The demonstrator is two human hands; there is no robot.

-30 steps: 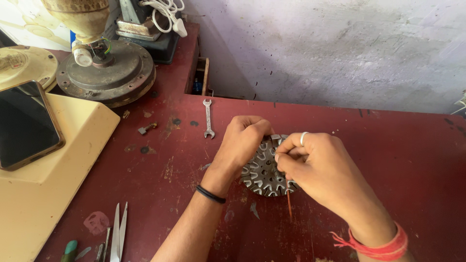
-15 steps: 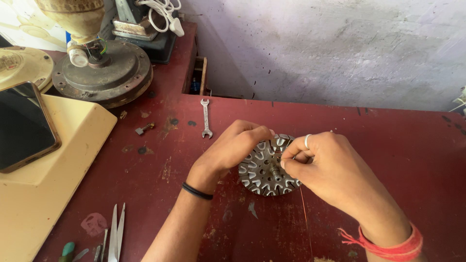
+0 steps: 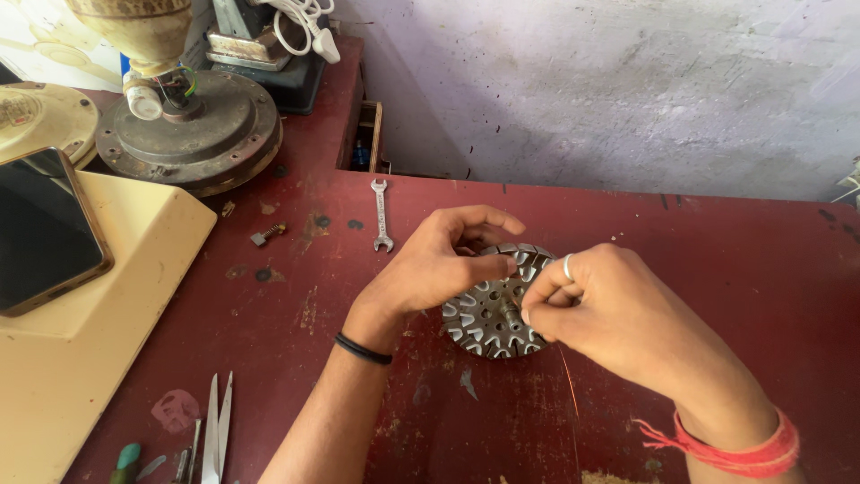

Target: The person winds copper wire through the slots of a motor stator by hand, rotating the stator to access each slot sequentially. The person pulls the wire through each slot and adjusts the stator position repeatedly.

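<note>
Head view: a slotted metal stator (image 3: 488, 315) lies flat on the red table (image 3: 717, 269), near the middle. The left hand (image 3: 439, 264) curls over its 10 o'clock edge, fingers bent and thumb pressing the rim, gripping it. The right hand (image 3: 596, 309) sits at the stator's 3 o'clock, fingertips pinched together over the core; a thin copper wire (image 3: 570, 385) runs down from the pinch toward 6 o'clock.

A small open box (image 3: 363, 139) at 11 o'clock holds something blue, too dim to identify. A spanner (image 3: 382, 215) lies at 10 o'clock from the stator, a phone (image 3: 45, 233) on a cream casing (image 3: 116, 341) at 9 o'clock, scissors (image 3: 215, 430) at 7 o'clock.

Against the earlier frame, the hands and stator keep their places and grips; the right fingers sit slightly lower over the core.
</note>
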